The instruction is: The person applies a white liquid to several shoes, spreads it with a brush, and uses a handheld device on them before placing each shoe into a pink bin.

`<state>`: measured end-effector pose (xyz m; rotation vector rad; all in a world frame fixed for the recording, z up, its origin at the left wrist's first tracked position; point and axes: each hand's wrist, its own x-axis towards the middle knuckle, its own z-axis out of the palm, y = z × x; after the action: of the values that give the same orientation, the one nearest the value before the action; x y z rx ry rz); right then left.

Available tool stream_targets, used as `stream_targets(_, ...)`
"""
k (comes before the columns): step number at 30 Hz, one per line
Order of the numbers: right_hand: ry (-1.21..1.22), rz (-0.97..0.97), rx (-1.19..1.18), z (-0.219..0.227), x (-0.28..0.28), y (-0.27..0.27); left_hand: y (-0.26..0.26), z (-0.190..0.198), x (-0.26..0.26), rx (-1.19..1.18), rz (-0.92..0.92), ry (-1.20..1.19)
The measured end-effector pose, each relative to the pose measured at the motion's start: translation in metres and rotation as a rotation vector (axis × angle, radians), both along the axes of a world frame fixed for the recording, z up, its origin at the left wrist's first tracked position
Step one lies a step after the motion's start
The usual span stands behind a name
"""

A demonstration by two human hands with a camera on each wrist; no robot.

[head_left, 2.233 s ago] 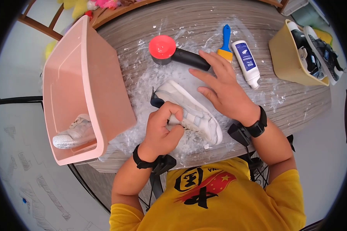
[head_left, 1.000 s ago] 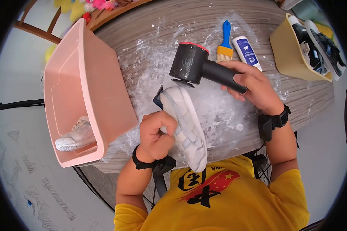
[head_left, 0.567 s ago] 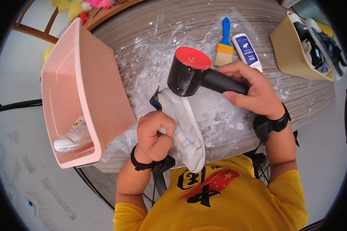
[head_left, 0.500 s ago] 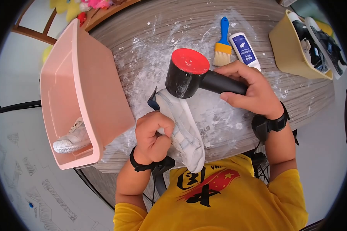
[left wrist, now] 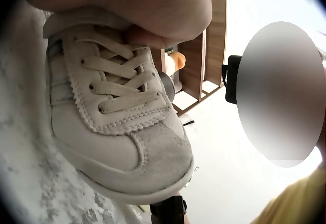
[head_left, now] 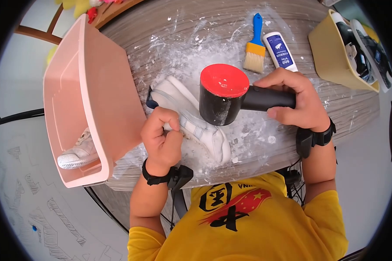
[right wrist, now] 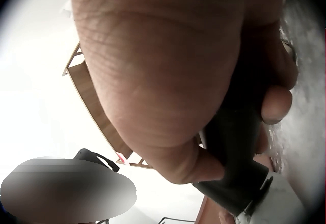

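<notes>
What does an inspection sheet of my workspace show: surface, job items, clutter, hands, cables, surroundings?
Surface: wood-grain table, smeared with white residue.
Job items: white shoe; black tool with red end beside it, contact unclear.
Clutter: brush and bottle lying side by side; pink bin with second shoe; yellow bin with dark shoes.
Hands: left hand grips the white shoe; right hand grips the tool's handle.
Cables: dark cables below the table's near edge.
Surroundings: wooden shelf; sketched-on white surface.
</notes>
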<state>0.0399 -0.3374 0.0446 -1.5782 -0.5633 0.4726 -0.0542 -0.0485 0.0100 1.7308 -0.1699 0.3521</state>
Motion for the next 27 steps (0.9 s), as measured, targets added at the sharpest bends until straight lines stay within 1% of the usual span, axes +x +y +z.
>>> stream_targets(2,0.032,-0.01,0.031,0.001,0.0,0.001,0.0,0.001,0.001,0.015,0.024,0.005)
stream_targets(7,-0.035,-0.023,0.042,-0.003,0.002,-0.002,-0.003,-0.003,0.004,0.043,0.062,-0.022)
stream_targets(10,-0.069,-0.066,0.072,-0.002,0.002,-0.001,-0.003,-0.009,0.002,-0.022,0.08,0.048)
stream_targets(13,-0.114,-0.118,0.066,-0.001,0.001,0.0,-0.005,-0.014,0.007,-0.066,0.084,0.02)
stream_targets(16,-0.186,-0.16,0.093,-0.001,0.002,0.0,-0.01,-0.006,0.011,-0.099,0.077,0.022)
stream_targets(22,-0.294,-0.209,0.156,-0.005,0.005,-0.003,-0.008,-0.009,0.016,-0.219,0.145,0.106)
stream_targets(25,-0.347,-0.228,0.179,-0.007,0.006,-0.004,-0.005,-0.012,0.016,-0.326,0.099,0.135)
stream_targets(27,-0.374,-0.243,0.192,-0.009,0.006,-0.004,-0.009,-0.007,0.017,-0.477,0.044,0.145)
